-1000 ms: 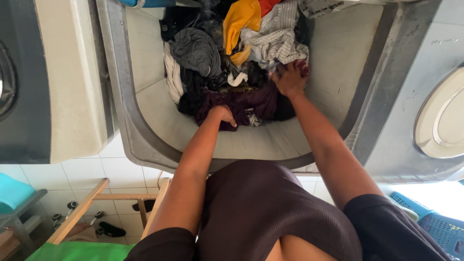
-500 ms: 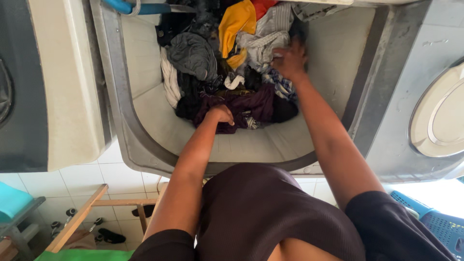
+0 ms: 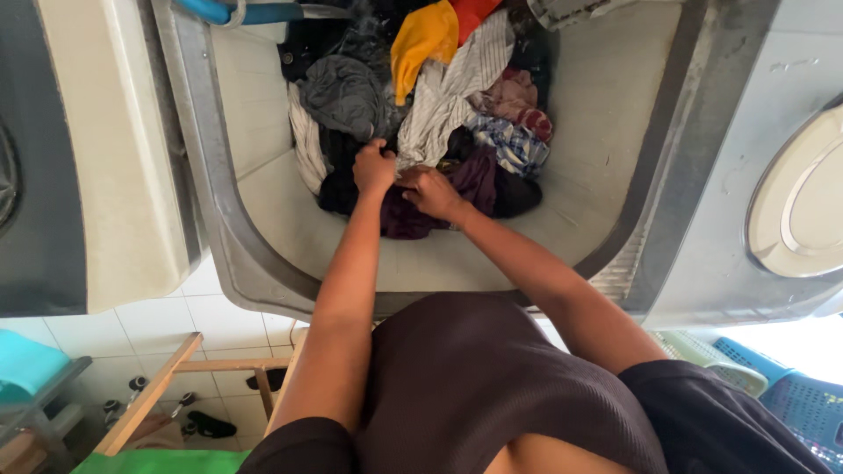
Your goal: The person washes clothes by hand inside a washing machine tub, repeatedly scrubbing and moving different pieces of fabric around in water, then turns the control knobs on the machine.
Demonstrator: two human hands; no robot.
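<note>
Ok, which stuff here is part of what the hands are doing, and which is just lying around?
In hand:
left hand and right hand, both gripping the dark purple garment
heap of mixed clothes
white wash tub

Lying about:
blue hose
wooden frame
blue laundry basket
round white lid

Pale, smooth-walled tub [image 3: 606,132] with grey rim, set between two white machines and carrying a heap of laundry against its far side. In the heap: grey garment [image 3: 338,92] at left, yellow cloth [image 3: 421,39] and striped white shirt [image 3: 452,101] at centre, pink cloth [image 3: 514,96] and blue checked cloth [image 3: 514,145] at right, dark purple garment [image 3: 474,180] and black clothes [image 3: 338,184] nearest the front. Near slope and right wall bare; blue hose [image 3: 219,12] lying over the far left rim.
</note>
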